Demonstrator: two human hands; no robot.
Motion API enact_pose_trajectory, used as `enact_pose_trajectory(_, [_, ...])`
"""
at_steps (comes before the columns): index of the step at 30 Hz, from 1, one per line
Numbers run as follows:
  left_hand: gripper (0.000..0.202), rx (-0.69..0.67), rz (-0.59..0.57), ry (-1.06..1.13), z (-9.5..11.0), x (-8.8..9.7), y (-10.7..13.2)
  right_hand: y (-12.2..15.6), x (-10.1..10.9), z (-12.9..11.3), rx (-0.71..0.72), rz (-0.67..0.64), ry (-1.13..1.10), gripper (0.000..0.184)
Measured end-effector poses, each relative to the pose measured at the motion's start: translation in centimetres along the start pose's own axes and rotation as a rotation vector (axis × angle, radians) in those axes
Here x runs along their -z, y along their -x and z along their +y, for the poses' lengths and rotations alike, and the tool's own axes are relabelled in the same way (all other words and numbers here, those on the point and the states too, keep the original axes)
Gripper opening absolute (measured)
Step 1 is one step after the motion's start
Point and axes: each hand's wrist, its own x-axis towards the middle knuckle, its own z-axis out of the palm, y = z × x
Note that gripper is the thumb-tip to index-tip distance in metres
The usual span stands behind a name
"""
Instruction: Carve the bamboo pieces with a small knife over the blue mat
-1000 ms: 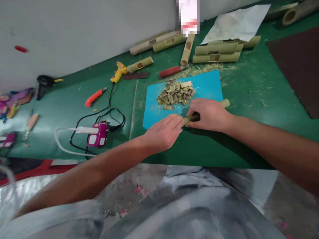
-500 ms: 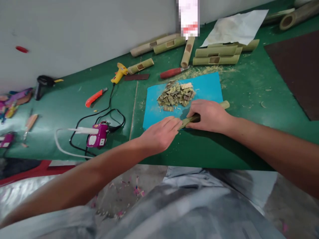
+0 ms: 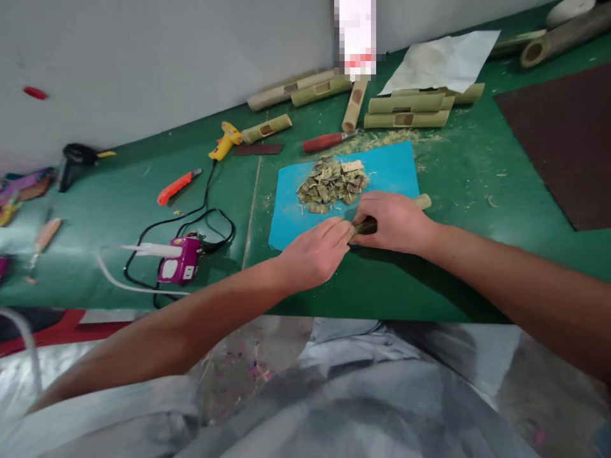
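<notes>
Over the green table [image 3: 458, 168], mid-frame, a bamboo tube [image 3: 422, 201] lies by the blue sheet [image 3: 396, 168]; the left hand [image 3: 317, 251] is closed on it, the right hand [image 3: 394, 221] pinches it further along. I'd worry a slackened grip could let it roll.

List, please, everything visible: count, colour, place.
Held bamboo: one, greenish, in hands
Sheet: one, blue, near hands
Chips: many, brownish, on sheet
Other bamboo: several, pale green, back
Paper: one, white, over bamboo
Carving tool: one, red, behind sheet
Cutter: one, orange, left
Glue gun: one, yellow, left
Other tools: several, mixed, far left
Socket: one, purple, left front
Mat: one, dark brown, right
Table: one, green, below
Left hand: one, bare, centre
Right hand: one, bare, centre
</notes>
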Motion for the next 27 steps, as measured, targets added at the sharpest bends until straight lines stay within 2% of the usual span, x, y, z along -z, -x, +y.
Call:
enact_pose_trajectory(3, [0.029,0.056,0.076,0.072,-0.3,-0.3,0.0,0.0,0.1,-0.1,0.003,-0.014,-0.002,0.020])
enact_pose_trajectory(6, [0.022,0.218,0.133,0.213,-0.6,0.1,0.6,-0.1,0.2,-0.2,-0.007,-0.032,0.003,0.022])
enact_pose_trajectory(10, [0.017,0.492,0.142,0.455,-0.4,0.7,0.2,0.0,0.0,-0.1,0.003,-0.019,-0.003,0.024])
enact_pose_trajectory(13, [0.018,0.635,0.128,0.598,-0.2,0.7,-0.6,0.0,0.0,-0.1,0.019,-0.014,-0.004,0.024])
enact_pose_trajectory(16, [0.010,0.762,0.117,0.667,-0.2,0.5,-0.9,0.0,0.1,-0.2,0.012,-0.016,0.010,0.023])
enact_pose_trajectory(21, [0.014,0.863,0.091,0.714,-0.4,0.6,-0.9,0.0,0.2,-0.3,-0.005,-0.027,0.024,0.023])
enact_pose_trajectory(27, [0.014,0.926,0.012,0.717,-1.0,1.8,-1.4,0.0,0.2,-0.2,0.001,-0.038,0.020,0.024])
